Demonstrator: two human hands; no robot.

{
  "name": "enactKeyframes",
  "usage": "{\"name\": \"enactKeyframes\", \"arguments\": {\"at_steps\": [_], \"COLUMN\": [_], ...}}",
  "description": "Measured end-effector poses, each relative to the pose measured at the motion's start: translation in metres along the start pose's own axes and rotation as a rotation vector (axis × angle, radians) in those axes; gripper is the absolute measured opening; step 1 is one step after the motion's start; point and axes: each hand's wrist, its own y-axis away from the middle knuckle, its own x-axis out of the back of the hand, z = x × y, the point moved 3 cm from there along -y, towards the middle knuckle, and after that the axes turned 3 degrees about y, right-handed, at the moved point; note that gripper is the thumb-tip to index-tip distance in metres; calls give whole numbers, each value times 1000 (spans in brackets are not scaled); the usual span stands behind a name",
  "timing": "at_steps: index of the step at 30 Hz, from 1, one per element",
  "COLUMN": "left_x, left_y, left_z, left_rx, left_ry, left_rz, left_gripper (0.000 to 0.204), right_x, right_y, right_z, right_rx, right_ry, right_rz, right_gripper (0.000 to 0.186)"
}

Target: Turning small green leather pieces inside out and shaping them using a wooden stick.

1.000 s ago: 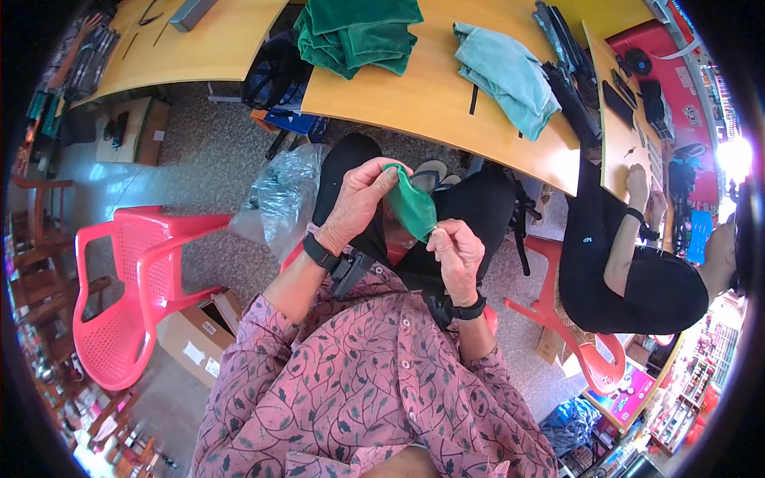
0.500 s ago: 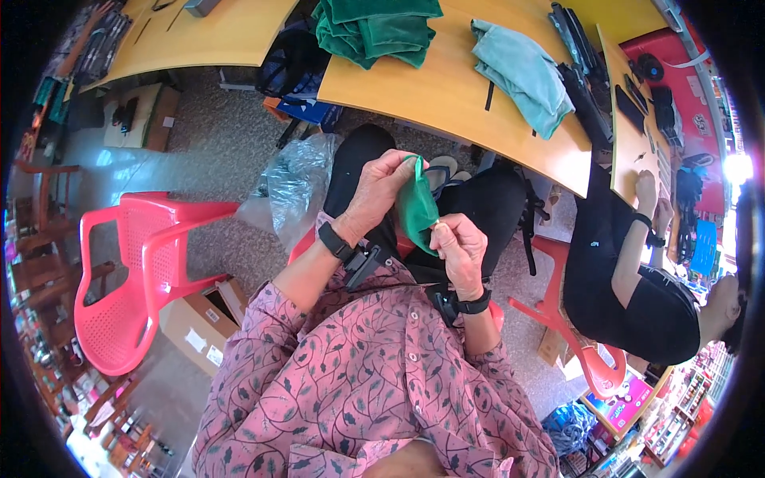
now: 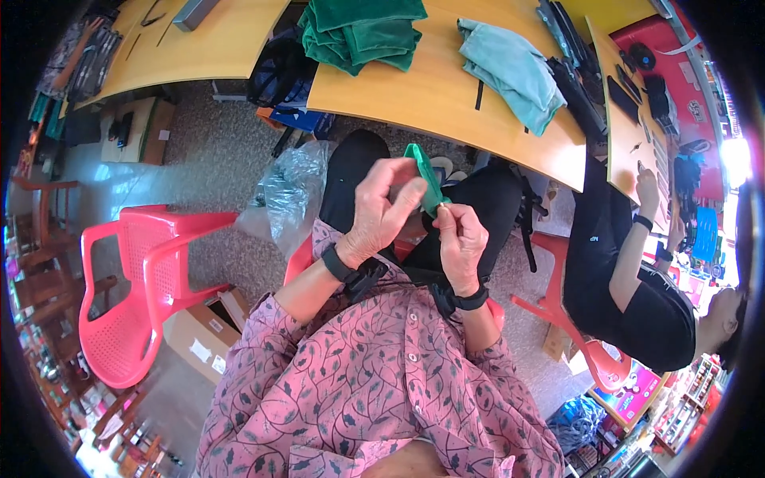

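A small green piece of cloth, perhaps a little pouch, stands folded narrow in front of my lap. My right hand is closed, pinching its lower end between thumb and finger. My left hand is beside its left edge, thumb spread away from the fingers. The fingertips touch the cloth or lie just behind it; the exact contact is hidden. Both wrists wear black bands.
Before my knees, a yellow table carries a dark green cloth stack and pale green folded cloth. A pink chair, cardboard box and clear plastic bag are leftward. A person in black works at right.
My left hand has loosened its pinch on the cloth's upper end, and its thumb has moved away. The cloth has turned narrower and shifted slightly up, still pinched by my right hand.
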Motion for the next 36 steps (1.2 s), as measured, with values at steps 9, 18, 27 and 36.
{"name": "enactKeyframes", "arguments": {"at_steps": [9,18,27,36], "left_x": [20,17,13,15], "left_y": [-27,-23,-19,-18], "left_z": [7,-2,-4,-2], "left_rx": [-302,-193,-182,25], "left_ry": [-208,-83,-124,-99], "left_rz": [-11,-135,-52,-3], "left_gripper": [43,15,16,19], "right_x": [4,8,-1,1], "right_y": [-1,0,2,-10], "right_z": [-3,3,20,8], "right_rx": [-133,-188,-166,-30], "right_ry": [-124,-165,-254,-87], "right_rz": [-215,-155,-62,-224], "right_gripper": [8,11,6,33]}}
